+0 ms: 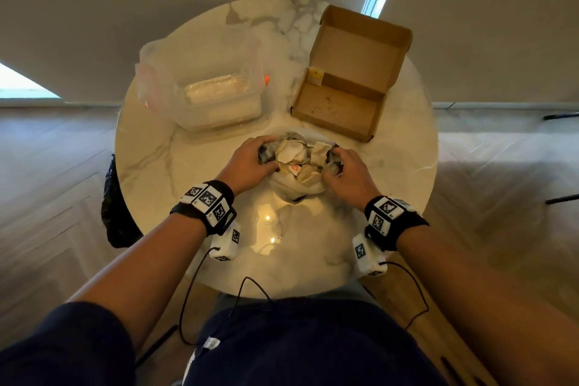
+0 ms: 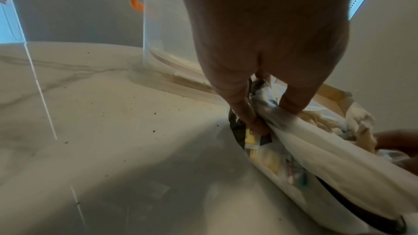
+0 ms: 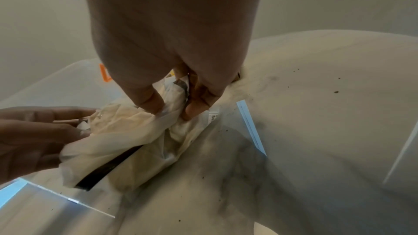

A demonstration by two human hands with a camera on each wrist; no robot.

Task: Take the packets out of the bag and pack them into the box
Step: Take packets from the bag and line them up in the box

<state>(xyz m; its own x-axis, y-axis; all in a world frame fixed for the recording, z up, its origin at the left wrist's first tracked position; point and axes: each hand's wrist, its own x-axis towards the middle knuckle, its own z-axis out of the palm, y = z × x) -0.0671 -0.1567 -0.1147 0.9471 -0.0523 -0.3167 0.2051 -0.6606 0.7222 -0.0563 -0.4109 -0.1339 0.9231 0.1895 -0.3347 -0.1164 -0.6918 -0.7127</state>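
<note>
A white plastic bag (image 1: pixel 294 188) lies on the round marble table (image 1: pixel 175 166), its mouth pulled wide, with several cream paper packets (image 1: pixel 297 155) showing inside. My left hand (image 1: pixel 250 160) grips the bag's left rim; in the left wrist view the fingers (image 2: pixel 244 113) pinch the white bag (image 2: pixel 316 149). My right hand (image 1: pixel 341 169) grips the right rim, and in the right wrist view its fingertips (image 3: pixel 196 108) pinch the bag (image 3: pixel 126 142). An open brown cardboard box (image 1: pixel 341 103) stands beyond the bag to the right, its lid tilted back and nothing in it.
A clear plastic tub (image 1: pixel 203 84) with orange clips stands at the back left of the table, seen close in the left wrist view as a clear tub (image 2: pixel 167 33). A black bag (image 1: pixel 116 207) hangs off the table's left edge. Wooden floor surrounds the table.
</note>
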